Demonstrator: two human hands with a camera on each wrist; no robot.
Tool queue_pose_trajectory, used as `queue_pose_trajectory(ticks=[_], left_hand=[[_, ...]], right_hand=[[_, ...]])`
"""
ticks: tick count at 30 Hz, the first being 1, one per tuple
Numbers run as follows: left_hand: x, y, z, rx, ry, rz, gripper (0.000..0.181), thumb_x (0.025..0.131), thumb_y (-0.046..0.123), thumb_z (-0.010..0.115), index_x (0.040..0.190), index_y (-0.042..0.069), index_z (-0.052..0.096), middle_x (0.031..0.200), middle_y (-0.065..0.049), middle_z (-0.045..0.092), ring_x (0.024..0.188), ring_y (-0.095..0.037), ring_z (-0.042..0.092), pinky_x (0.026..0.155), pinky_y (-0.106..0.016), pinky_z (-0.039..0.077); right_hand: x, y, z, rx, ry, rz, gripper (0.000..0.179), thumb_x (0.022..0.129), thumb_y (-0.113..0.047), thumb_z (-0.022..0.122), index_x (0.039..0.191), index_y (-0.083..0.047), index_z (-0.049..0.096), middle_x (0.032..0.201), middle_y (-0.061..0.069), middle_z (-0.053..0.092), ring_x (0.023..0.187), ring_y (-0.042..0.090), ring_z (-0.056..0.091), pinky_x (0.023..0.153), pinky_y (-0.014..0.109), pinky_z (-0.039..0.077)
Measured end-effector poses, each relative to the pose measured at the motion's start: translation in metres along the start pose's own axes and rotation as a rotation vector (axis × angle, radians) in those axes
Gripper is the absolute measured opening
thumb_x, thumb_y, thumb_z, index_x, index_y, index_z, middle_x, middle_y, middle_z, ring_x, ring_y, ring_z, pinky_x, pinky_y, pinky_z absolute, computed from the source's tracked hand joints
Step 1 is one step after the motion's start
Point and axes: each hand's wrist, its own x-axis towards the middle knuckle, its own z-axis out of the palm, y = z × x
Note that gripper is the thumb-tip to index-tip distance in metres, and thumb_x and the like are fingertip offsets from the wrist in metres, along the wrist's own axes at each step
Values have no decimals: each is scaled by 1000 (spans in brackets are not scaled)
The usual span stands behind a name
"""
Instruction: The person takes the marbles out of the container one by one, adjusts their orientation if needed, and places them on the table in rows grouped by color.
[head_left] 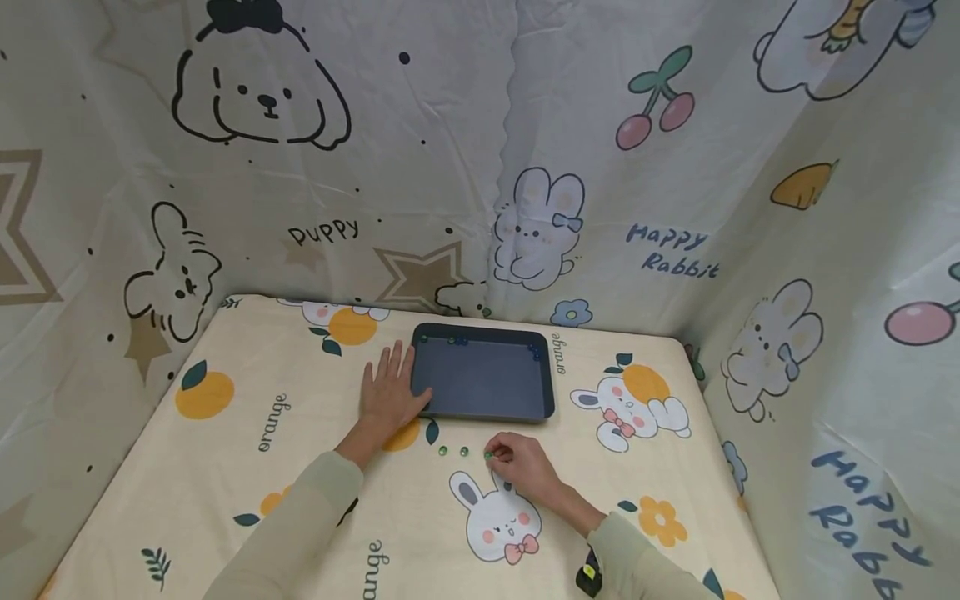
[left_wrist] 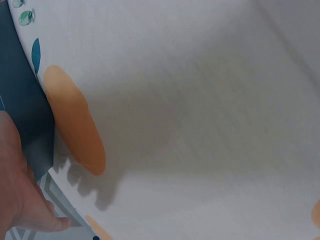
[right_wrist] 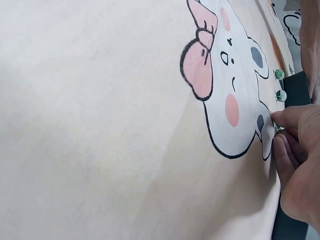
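Note:
A dark grey rectangular tray (head_left: 483, 379) lies on the table, and my left hand (head_left: 392, 390) rests at its left rim with the fingers spread straight. In front of the tray, my right hand (head_left: 523, 467) pinches a green glass marble (head_left: 488, 456) between thumb and fingertips, low over the cloth. Two more green marbles, one nearer (head_left: 464, 452) and one farther left (head_left: 442, 451), sit in a row beside it. Inside the tray, green marbles (head_left: 423, 338) lie along the back left, and several blue marbles (head_left: 535, 352) gather at the back right corner.
A cream tablecloth (head_left: 315, 467) printed with oranges and rabbits covers the table. Printed fabric curtains (head_left: 420, 183) hang close behind and along both sides. A small black object (head_left: 589, 573) with a yellow mark shows by the right sleeve.

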Motion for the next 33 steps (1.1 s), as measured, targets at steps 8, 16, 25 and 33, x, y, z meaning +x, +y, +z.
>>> queue_pose_trajectory(ticks=[8,16,25,33], left_hand=[[0,0,-2,-1,-4,0,94,93,60,53,161,8,12,166,-16,5,151,-36,6,118,-59,9],[-1,0,-3,-3,-2,0,94,93,60,52,161,8,13,166,-16,6,151,-36,7,118,-58,11],[-1,-1,-1,-14,-4,1,95,93,61,53,161,8,12,166,-16,5,151,-36,6,118,-59,9],[0,-1,0,-16,8,10,94,93,61,52,161,8,14,166,-16,7,151,-36,7,118,-59,11]], right_hand=[[0,0,1,1,4,-12,15,87,-3,74,99,-11,71,91,-6,66,81,4,63,72,21,55],[1,-3,-1,2,27,-17,14,89,-5,73,101,-11,70,93,-6,67,83,6,64,74,21,56],[18,-24,-21,-33,126,-139,16,90,-6,73,105,-3,72,98,0,67,90,13,66,77,21,56],[60,-42,-41,-52,154,-228,21,90,-4,73,110,1,70,105,8,68,96,19,68,79,20,56]])
